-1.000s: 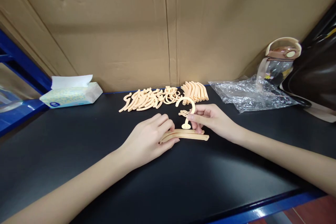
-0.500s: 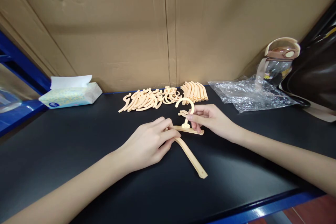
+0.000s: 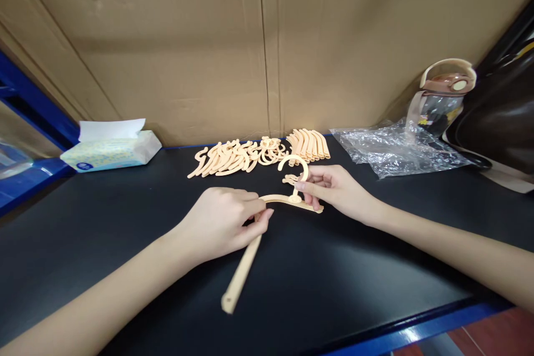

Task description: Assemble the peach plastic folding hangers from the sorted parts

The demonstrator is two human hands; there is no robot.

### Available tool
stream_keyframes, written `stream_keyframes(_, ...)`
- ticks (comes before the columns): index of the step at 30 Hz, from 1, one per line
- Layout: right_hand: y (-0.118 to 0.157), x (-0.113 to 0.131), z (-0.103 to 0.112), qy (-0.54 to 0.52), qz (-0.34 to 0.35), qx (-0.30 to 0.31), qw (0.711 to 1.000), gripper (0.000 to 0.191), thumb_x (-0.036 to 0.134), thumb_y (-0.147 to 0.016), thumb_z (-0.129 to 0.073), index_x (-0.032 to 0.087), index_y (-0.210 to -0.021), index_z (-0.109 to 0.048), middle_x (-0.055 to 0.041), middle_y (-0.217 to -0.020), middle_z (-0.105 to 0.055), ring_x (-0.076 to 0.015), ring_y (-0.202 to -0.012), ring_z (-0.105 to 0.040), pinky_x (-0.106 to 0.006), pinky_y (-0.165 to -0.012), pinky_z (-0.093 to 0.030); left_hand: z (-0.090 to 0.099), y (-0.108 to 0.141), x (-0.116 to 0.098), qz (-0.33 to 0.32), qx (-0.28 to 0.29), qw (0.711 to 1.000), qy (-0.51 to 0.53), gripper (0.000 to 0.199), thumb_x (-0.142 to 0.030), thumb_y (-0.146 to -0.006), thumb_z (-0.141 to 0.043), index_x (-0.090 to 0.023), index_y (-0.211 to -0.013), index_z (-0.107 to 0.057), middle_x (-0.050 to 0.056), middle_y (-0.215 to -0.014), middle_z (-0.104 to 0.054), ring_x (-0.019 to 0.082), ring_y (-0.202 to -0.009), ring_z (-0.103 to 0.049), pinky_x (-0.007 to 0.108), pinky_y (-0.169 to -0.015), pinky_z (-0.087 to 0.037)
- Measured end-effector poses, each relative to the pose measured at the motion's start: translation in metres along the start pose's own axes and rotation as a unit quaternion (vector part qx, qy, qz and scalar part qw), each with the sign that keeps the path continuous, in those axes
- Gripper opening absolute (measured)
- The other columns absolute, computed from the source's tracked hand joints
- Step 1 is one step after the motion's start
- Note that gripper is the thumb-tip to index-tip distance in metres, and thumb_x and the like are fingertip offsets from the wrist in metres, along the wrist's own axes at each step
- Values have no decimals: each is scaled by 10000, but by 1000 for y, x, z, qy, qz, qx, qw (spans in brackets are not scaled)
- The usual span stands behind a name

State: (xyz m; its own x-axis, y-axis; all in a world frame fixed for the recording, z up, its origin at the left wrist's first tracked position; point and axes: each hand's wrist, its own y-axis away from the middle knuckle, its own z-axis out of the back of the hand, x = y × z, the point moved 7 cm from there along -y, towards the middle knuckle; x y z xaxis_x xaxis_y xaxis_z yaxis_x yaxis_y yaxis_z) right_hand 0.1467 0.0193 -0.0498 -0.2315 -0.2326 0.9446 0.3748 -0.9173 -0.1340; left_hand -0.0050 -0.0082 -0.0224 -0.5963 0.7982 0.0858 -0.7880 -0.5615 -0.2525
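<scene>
My right hand (image 3: 331, 184) pinches the stem of a cream plastic hanger hook (image 3: 306, 167), whose curl stands up to the left of the fingers. At the hook's round base (image 3: 295, 198) lies a curved hanger arm (image 3: 277, 198). The left end of that arm disappears behind the fingers of my left hand (image 3: 233, 219). Those fingers are closed on a second hanger arm (image 3: 241, 277), which slants down and left toward me with a small hole near its blurred lower end. Whether the two arms are joined is hidden by my fingers.
Behind my hands lie a pile of cream hanger pieces (image 3: 231, 157) and a neat row of hanger arms (image 3: 309, 144). A tissue pack (image 3: 112, 153) sits at left. Crumpled clear plastic (image 3: 392, 150) and a drink bottle (image 3: 442, 105) are at right, before a cardboard wall (image 3: 187, 55).
The lower hanger arm has swung from pointing down-right to pointing down-left. My left hand has turned and shifted slightly left, uncovering more of the curved arm. My right hand stays nearly still.
</scene>
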Motion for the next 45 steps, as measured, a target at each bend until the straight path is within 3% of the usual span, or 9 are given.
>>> stream_keyframes(6, 0, 2, 1, 14, 7, -2, 1000, 269, 397, -842, -584, 154, -732, -555, 25, -589, -581, -60, -447, -530, -192, -444, -443, -3, 0, 15, 84, 20, 993, -85, 299, -410, -892, -451, -191, -741, -588, -12, -649, -591, 144, -577, -576, 253, -487, -248)
stream_keyframes(12, 0, 3, 2, 21, 9, -2, 1000, 248, 378, -847, -580, 160, -732, -551, 27, -583, -576, -59, -446, -522, -198, -453, -443, -5, 4, 31, 196, 53, 974, -102, 282, -452, -882, -439, -181, -907, -513, 40, -784, -634, 189, -642, -612, 239, -457, -247)
stream_keyframes(15, 1, 4, 1, 21, 11, -2, 1000, 265, 380, -846, -582, 163, -702, -538, 30, -579, -571, -57, -443, -521, -199, -454, -440, -7, 6, 34, 235, 83, 964, -95, 307, -472, -883, -403, -187, -799, -480, 53, -740, -619, 200, -620, -598, 242, -450, -246)
stream_keyframes(19, 1, 4, 1, 13, 9, -1, 1000, 269, 368, -849, -584, 162, -685, -529, 34, -581, -567, -50, -445, -513, -194, -452, -429, -8, 5, 30, 229, 102, 965, -75, 277, -389, -885, -390, -206, -681, -424, 18, -683, -577, 173, -578, -567, 237, -454, -258)
stream_keyframes(24, 1, 4, 0, 11, 10, 1, 1000, 268, 360, -848, -588, 159, -680, -532, 37, -580, -563, -48, -446, -508, -192, -448, -419, -5, 8, 37, 277, 72, 955, -75, 221, -334, -872, -394, -207, -692, -400, 22, -691, -566, 154, -542, -529, 233, -450, -252)
stream_keyframes(28, 1, 3, 0, 11, 12, 8, 1000, 272, 367, -847, -588, 160, -680, -530, 33, -582, -562, -50, -446, -506, -195, -449, -423, -8, 4, 34, 242, 21, 970, 22, 211, -336, -901, -358, -215, -731, -386, 12, -770, -557, 162, -647, -551, 243, -520, -334)
stream_keyframes(34, 1, 1, -1, -5, 10, 16, 1000, 263, 375, -842, -589, 163, -698, -530, 35, -584, -559, -45, -434, -496, -186, -432, -419, -12, 3, 30, 235, 15, 963, 130, 228, -358, -909, -356, -220, -730, -389, -29, -692, -523, 144, -600, -511, 254, -543, -347)
stream_keyframes(45, 0, 2, -2, -8, -1, 14, 1000, 274, 404, -817, -616, 152, -716, -582, 22, -616, -579, -56, -486, -520, -186, -468, -426, -11, 2, 24, 212, 5, 972, 99, 181, -316, -895, -390, -230, -749, -328, -37, -677, -518, 154, -586, -533, 249, -542, -333)
